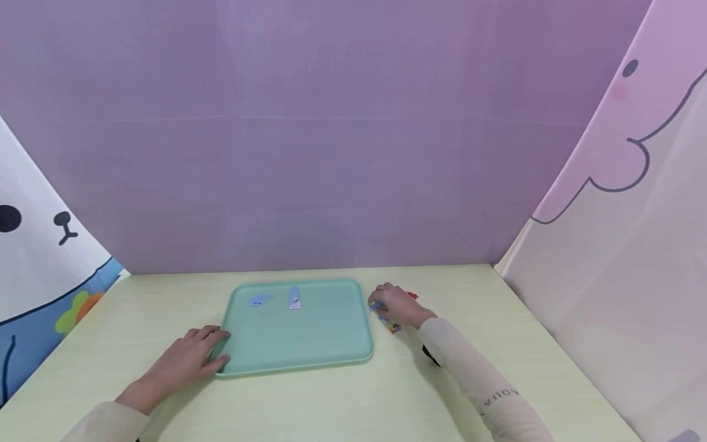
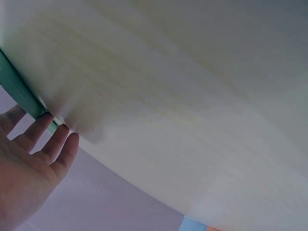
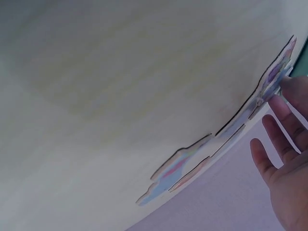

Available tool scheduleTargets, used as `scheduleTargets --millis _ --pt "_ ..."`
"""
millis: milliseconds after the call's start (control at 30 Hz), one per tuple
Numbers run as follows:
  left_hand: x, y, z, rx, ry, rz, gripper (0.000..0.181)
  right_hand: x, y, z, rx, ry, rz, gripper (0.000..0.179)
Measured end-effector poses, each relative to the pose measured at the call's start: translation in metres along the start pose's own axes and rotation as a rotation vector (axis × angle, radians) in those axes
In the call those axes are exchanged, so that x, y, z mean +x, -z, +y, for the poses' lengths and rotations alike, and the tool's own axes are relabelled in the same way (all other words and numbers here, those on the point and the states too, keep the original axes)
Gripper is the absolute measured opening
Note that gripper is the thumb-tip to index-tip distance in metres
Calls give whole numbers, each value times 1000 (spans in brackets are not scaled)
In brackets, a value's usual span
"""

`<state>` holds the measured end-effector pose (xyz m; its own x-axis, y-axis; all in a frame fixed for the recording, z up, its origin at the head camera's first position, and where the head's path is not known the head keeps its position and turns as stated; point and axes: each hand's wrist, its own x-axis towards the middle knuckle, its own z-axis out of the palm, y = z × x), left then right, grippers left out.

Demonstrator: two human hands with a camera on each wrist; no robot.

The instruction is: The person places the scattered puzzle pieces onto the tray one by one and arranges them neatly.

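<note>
Left hand [image 1: 189,358] rests spread on the tray [image 1: 298,341]; outstretched right hand [image 1: 399,305] pinches blue cutout [image 1: 377,306].

Evenly bright in head view, softly shadowed alongside right sleeve [image 1: 482,379]; dim, greyish, soft-focused in both wrist views

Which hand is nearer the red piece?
Right. The right hand is beside the red piece; the left hand is farther off, at the left edge of the green tray.

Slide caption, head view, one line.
Left hand at a mint-green rectangular tray bearing two flat bluish cutouts; right hand over colourful flat cutouts beside it.
</note>
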<state>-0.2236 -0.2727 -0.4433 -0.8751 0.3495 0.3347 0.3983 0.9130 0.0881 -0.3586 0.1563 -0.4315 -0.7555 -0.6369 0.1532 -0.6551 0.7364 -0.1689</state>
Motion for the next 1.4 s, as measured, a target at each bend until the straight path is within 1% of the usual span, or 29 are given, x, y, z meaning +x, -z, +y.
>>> scheduleTargets --millis 200,400,500,733,1200,1400 --pt "0 -1 -1 0 1 0 41 1 1 -1 -9 35 2 18" --pt "0 -1 -1 -2 0 2 41 4 0 1 5 39 -18 18" --pt "0 -2 -1 1 -3 2 41 5 0 2 15 25 -37 19" --pt "0 -2 -1 6 -5 3 42 7 1 2 60 -34 -76 20" --pt "0 -4 -3 7 6 0 42 8 3 0 41 -34 -64 17" --pt "0 -4 -3 4 8 -3 42 11 8 -1 45 -7 -32 16"
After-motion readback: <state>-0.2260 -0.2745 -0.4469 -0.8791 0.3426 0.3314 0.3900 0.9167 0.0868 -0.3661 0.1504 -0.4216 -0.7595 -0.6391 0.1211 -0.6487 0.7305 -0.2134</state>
